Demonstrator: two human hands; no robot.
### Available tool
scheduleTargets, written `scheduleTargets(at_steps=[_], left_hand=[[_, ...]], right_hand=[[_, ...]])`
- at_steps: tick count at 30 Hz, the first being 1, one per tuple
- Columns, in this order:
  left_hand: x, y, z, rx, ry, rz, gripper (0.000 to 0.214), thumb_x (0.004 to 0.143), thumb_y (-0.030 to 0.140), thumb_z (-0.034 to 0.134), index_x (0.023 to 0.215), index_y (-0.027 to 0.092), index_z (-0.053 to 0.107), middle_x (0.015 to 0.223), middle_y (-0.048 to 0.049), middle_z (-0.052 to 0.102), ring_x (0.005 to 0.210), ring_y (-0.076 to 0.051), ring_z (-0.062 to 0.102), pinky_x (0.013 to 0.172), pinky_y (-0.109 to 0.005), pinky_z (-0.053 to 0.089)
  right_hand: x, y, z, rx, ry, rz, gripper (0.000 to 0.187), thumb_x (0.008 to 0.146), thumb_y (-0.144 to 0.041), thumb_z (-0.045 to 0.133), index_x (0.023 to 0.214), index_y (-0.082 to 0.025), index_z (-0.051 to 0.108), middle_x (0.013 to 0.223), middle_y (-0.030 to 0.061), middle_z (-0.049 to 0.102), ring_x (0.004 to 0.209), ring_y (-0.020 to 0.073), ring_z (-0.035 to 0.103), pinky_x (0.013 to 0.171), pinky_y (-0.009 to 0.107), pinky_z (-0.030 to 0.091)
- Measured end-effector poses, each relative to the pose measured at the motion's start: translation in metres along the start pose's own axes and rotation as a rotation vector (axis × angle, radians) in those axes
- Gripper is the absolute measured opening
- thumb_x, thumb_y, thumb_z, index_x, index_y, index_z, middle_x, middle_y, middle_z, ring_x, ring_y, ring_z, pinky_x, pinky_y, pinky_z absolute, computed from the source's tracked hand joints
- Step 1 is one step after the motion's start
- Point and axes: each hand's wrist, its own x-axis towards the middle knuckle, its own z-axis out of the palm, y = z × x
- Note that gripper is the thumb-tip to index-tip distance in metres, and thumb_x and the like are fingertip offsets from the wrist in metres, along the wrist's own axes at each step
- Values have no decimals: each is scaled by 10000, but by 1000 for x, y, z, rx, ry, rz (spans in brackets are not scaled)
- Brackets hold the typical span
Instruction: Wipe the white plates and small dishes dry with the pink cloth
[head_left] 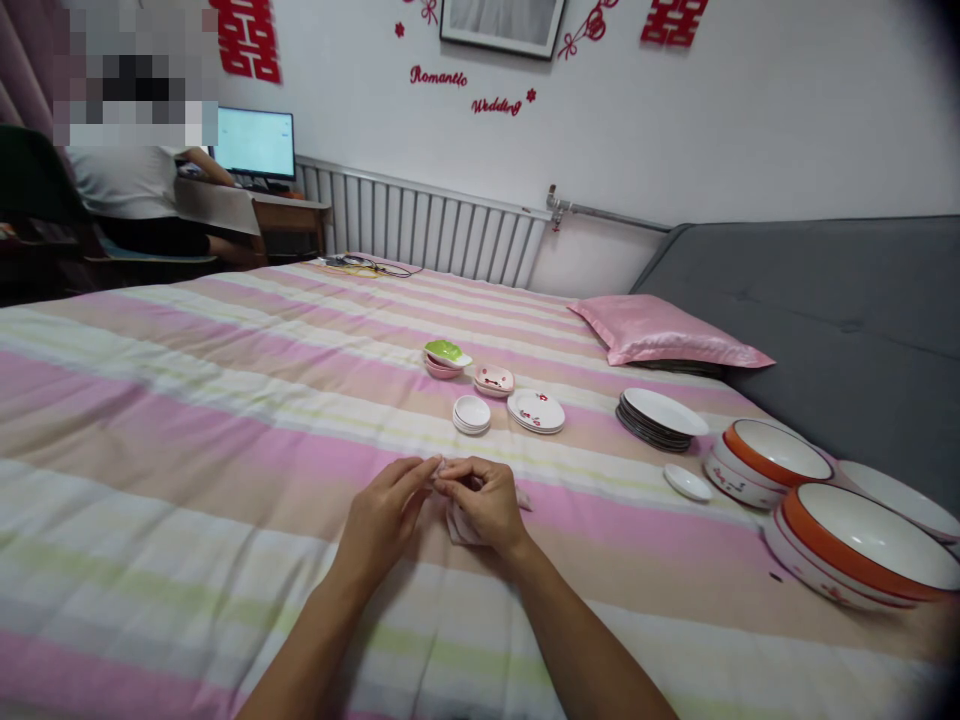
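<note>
My left hand (384, 515) and my right hand (486, 505) meet above the striped bedspread, fingertips pinched together. Between them is a thin, pale pinkish cloth-like piece (463, 530), mostly hidden by my right hand; its exact kind does not show. Just beyond my hands stand a stack of small white dishes (472, 412) and a stack of white plates with red flowers (536, 411). Behind these are a pink square dish (494, 379) with a dark and red pattern and a green leaf-shaped dish (445, 352) resting on a pink bowl (444, 369).
Rightward are a stack of dark-edged plates (660, 418), a small white dish (688, 483) and big orange-rimmed bowls (862, 545). A pink pillow (667, 330) lies by the grey headboard (825, 290). Cables (367, 266) lie at the far edge; a person (131, 185) sits at a desk.
</note>
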Motion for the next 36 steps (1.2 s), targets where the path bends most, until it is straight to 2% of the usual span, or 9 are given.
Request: scheduleTargets(at_steps=[4,10,14,17,23,30,36], left_hand=[[1,6,1,-162,37,-99,364,827,200,481,1186,230,527,1074,-73,596,978,-187,569,817,-322,487],[4,9,7,-561,152,-401,414,736,349,611,1098,153,574,1069,-99,591,949,-206,575,741,-310,531],[7,11,6,-763,183,-512,458,684,338,667,1086,138,575,1066,-102,616,972,-229,576,757,-319,516],[8,15,6,-925,212,-555,415,689,309,672,1065,160,580,1023,-75,638,962,-210,584,810,-318,491],[8,28,8,-1163,256,-728,390,670,317,697,1010,194,552,965,-26,631,906,-170,606,808,-323,504],[8,33,11,-1340,307,-743,288,726,281,661,971,217,526,981,9,611,920,-133,603,874,-329,482],[10,37,14,-1386,311,-738,272,747,288,634,975,197,516,988,-21,628,940,-158,613,904,-365,461]], right_hand=[[1,-4,-2,27,-7,-1,84,633,-198,725,697,-179,674,685,3,657,642,125,590,647,259,468],[2,-3,-5,147,8,56,131,651,-246,724,707,-174,630,614,-37,578,536,79,500,524,204,410],[2,-4,-4,257,13,117,217,640,-309,731,733,-181,582,616,-43,560,487,81,486,463,208,415],[2,-6,-3,298,37,128,248,629,-323,737,737,-186,561,633,-40,564,507,84,501,491,212,438],[1,-8,-2,351,59,188,293,612,-331,747,720,-199,509,606,-52,553,509,88,502,495,208,431],[0,-6,0,393,48,205,281,605,-292,756,710,-189,516,550,-72,534,471,66,462,473,181,369],[0,-4,2,348,43,180,285,596,-276,759,674,-177,504,523,-87,490,441,40,391,445,160,290]])
